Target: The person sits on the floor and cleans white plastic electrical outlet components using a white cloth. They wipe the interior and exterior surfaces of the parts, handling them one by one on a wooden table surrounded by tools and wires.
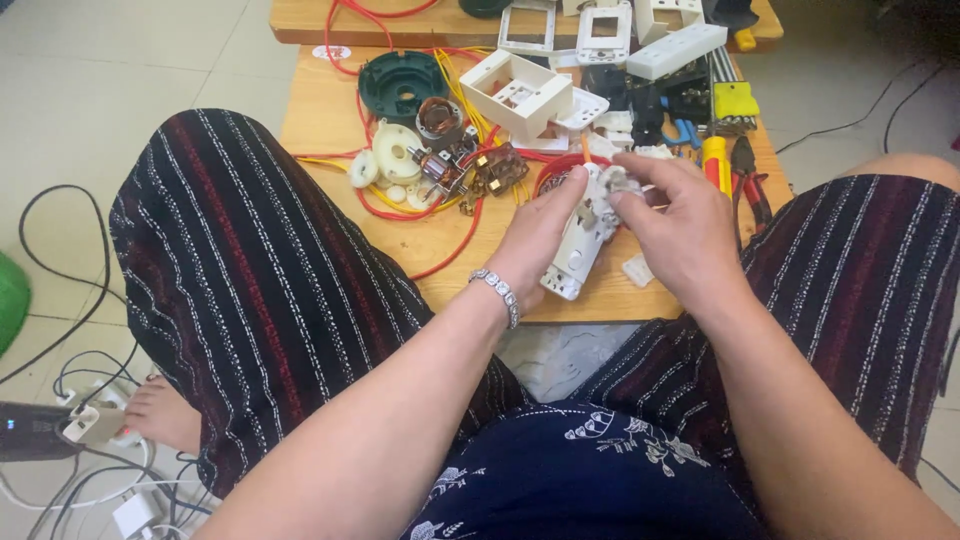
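A white plastic socket module (578,246) is held upright over the low wooden table (345,115). My left hand (535,240) grips its left side, a beaded bracelet on the wrist. My right hand (680,225) pinches the module's top end with thumb and fingers. The part under the right fingertips is hidden. Red wires (455,255) loop on the table just left of the hands.
On the table lie a dark green round housing (400,85), a white disc (397,152), a small motor core (438,118), white socket boxes (515,92), a yellow-handled screwdriver (715,160) and pliers (750,180). A power strip and cables (70,425) sit on the floor at left.
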